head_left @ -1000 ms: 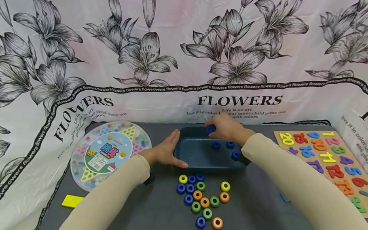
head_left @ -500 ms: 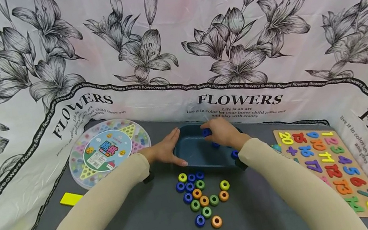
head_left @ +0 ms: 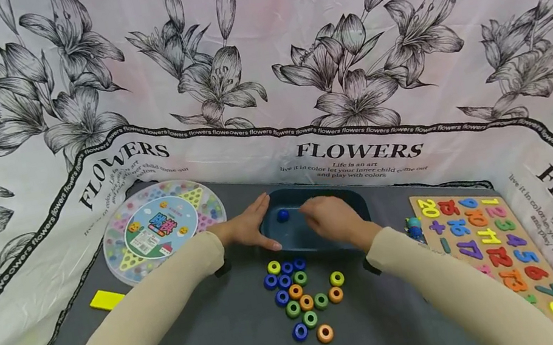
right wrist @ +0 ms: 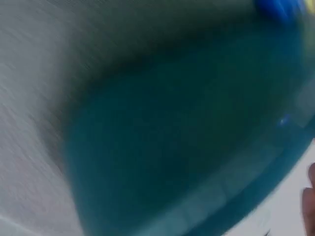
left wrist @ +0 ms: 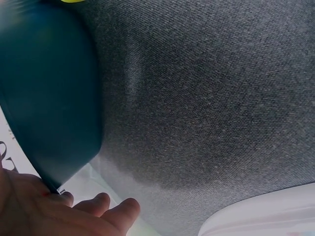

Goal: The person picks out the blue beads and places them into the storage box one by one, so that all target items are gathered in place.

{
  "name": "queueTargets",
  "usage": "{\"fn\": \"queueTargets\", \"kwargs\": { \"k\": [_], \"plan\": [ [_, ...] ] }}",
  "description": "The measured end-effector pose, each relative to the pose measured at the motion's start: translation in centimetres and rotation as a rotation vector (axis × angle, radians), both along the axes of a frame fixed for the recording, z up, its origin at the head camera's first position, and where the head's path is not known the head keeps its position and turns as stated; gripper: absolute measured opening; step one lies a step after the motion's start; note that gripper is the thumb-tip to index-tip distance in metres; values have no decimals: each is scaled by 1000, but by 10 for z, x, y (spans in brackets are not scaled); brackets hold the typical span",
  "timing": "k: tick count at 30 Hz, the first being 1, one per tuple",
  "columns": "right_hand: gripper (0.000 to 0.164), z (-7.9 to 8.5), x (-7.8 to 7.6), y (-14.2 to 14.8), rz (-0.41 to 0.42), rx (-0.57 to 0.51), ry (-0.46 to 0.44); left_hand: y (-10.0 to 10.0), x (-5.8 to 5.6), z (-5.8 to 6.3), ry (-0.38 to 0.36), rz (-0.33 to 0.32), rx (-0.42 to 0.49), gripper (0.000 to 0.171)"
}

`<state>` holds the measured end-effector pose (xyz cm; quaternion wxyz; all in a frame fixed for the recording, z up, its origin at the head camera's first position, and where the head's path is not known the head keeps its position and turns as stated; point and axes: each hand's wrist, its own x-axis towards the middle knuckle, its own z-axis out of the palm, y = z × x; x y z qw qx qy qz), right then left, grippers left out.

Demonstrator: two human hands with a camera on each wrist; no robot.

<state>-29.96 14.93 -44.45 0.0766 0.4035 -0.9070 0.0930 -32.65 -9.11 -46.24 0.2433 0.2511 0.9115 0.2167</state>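
Observation:
A dark blue tray (head_left: 353,199) stands at the back of the grey table; its outer wall (left wrist: 54,98) fills the left of the left wrist view. My left hand (head_left: 247,227) spans the tray's left end, thumb and straight fingers spread against it. Over the inside of the tray is my right hand (head_left: 334,218), its fingers bent downward. Left of those fingers, a blue ring bead (head_left: 283,216) lies in the tray. The right hand hides part of the tray floor, and I cannot tell whether its fingers hold a bead. The right wrist view is blurred.
In front of the tray lie several ring beads, including a green bead (head_left: 321,301) and an orange bead (head_left: 325,333). A round game box (head_left: 164,229) and a yellow block (head_left: 107,300) are at left. A number board (head_left: 497,257) lies at right, beside a small teal item (head_left: 414,227).
My right hand has moved left and toward me inside the tray. A blue bead now shows at the tray's left; other blue beads seen earlier are out of sight. The left hand stays put.

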Motion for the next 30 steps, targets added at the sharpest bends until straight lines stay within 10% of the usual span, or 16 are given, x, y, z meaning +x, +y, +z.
{"fn": "queueTargets", "kwargs": {
  "k": [8, 13, 21, 30],
  "plan": [
    [12, -30, 48, -11, 407, 182, 360, 1, -1, 2, 28, -12, -1, 122],
    [25, -36, 66, -20, 287, 438, 374, 0, 0, -1, 26, -18, 8, 124],
    [22, -42, 84, -42, -54, 464, 147, -2, 1, -6, 25, -1, 40, 124],
    [14, -45, 77, -41, -102, 487, -39, -1, 1, -5, 34, -15, 35, 124]
  ]
}}
